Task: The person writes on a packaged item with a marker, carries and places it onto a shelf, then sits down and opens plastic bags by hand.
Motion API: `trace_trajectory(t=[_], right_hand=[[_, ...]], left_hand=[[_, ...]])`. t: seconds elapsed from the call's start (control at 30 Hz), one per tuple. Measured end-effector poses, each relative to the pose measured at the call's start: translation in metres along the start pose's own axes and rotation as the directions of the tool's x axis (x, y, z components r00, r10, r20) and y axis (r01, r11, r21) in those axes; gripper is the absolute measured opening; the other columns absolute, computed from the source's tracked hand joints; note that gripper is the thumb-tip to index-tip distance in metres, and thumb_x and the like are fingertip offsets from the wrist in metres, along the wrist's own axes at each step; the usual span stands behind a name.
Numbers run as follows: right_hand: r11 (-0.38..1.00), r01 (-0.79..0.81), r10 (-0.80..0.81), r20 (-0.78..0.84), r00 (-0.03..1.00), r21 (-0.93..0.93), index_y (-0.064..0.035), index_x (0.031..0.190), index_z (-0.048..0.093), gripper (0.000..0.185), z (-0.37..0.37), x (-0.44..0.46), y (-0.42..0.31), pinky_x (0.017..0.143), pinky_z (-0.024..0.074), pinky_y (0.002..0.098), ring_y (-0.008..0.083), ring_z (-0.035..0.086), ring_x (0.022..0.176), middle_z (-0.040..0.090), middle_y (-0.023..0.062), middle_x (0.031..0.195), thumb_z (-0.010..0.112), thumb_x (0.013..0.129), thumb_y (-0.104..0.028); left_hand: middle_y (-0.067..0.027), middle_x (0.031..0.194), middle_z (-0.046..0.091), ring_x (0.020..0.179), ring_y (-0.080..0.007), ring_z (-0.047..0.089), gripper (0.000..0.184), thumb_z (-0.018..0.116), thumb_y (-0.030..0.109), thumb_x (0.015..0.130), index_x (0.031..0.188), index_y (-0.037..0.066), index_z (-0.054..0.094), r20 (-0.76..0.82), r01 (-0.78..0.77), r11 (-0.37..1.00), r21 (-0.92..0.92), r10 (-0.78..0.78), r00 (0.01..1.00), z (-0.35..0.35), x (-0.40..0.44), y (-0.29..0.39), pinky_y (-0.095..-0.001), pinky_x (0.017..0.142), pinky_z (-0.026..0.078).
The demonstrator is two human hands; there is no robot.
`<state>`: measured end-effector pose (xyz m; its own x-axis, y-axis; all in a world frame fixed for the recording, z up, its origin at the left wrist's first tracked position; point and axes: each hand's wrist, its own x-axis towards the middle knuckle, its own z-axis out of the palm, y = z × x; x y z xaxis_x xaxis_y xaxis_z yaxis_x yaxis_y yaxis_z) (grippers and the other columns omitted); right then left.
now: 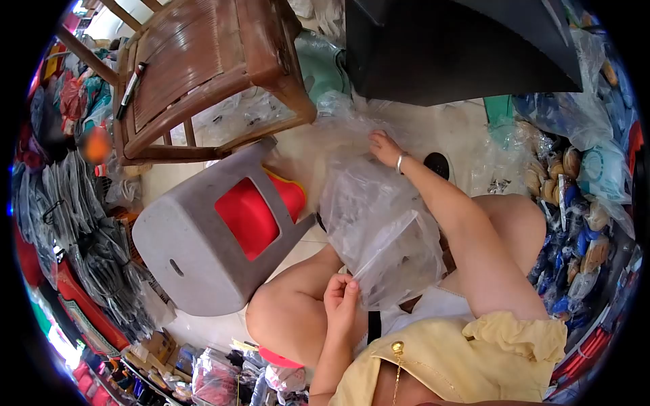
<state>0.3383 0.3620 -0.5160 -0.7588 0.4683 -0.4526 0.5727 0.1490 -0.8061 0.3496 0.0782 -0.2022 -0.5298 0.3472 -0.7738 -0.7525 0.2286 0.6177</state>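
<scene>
A large, crumpled clear plastic bag (382,227) lies across the person's lap, between the bare knees. My left hand (340,296) is closed, with thumb and fingers pinching the bag's near left edge. Beyond the far end of the bag is my right hand (386,147), a bracelet on its wrist. Its fingers are curled together beside thin, blurred clear plastic (352,126); what they hold is too faint to tell.
A grey plastic stool (179,254) lies on its side at left, with something red inside. Behind it stands a brown wooden chair (189,61) bearing a marker (131,91). A large black object (460,54) is at the top. Packaged goods line both sides.
</scene>
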Motion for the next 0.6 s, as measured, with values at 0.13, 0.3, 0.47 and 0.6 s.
trace_trajectory(t=[0.13, 0.3, 0.47, 0.6], right_hand=[[0.964, 0.255, -0.243, -0.141, 0.960, 0.077, -0.0017, 0.109, 0.059, 0.030, -0.041, -0.060, -0.085, 0.090, 0.0425, 0.0323, 0.0291, 0.052, 0.107, 0.053, 0.0134, 0.112, 0.058, 0.081, -0.011], [0.872, 0.489, -0.463, -0.349, 0.815, -0.015, -0.0027, 0.088, 0.056, 0.018, -0.096, -0.160, -0.207, 0.078, 0.0461, 0.0335, 0.0272, 0.056, 0.085, 0.057, 0.0084, 0.085, 0.062, 0.072, 0.000], [0.445, 0.740, -0.893, -0.181, 0.413, -0.505, -0.0072, 0.087, 0.053, 0.023, -0.096, -0.241, -0.215, 0.079, 0.0470, 0.0360, 0.0279, 0.056, 0.088, 0.057, 0.0074, 0.088, 0.063, 0.067, -0.001], [0.299, 0.692, -0.900, 0.047, 0.433, -0.657, -0.0091, 0.100, 0.058, 0.027, -0.084, -0.303, -0.208, 0.082, 0.0471, 0.0352, 0.0252, 0.054, 0.102, 0.058, 0.0069, 0.107, 0.057, 0.072, -0.007]], left_hand=[[0.0027, 0.079, 0.053, 0.071, -0.0047, 0.050, 0.010, 0.060, 0.011, 0.088, 0.090, 0.005, 0.052, 0.121, -0.058, 0.998, 0.037, 0.053, 0.991, 0.008, 0.001, 0.004, -0.0179, 0.065, 0.041], [0.0020, 0.086, 0.053, 0.074, -0.0053, 0.050, 0.013, 0.057, 0.003, 0.086, 0.098, 0.004, 0.053, 0.162, -0.165, 0.986, 0.017, 0.160, 0.974, 0.014, -0.004, -0.005, -0.0190, 0.069, 0.042], [0.0012, 0.089, 0.055, 0.072, -0.0054, 0.051, 0.022, 0.060, 0.005, 0.084, 0.105, 0.004, 0.054, 0.121, -0.198, 0.968, -0.153, 0.217, 0.969, 0.020, -0.022, 0.006, -0.0185, 0.059, 0.042], [-0.0037, 0.100, 0.058, 0.084, -0.0063, 0.052, 0.038, 0.065, 0.003, 0.080, 0.114, 0.002, 0.049, 0.205, -0.435, 0.900, 0.010, 0.424, 0.882, 0.042, -0.043, 0.001, -0.0212, 0.067, 0.044]])
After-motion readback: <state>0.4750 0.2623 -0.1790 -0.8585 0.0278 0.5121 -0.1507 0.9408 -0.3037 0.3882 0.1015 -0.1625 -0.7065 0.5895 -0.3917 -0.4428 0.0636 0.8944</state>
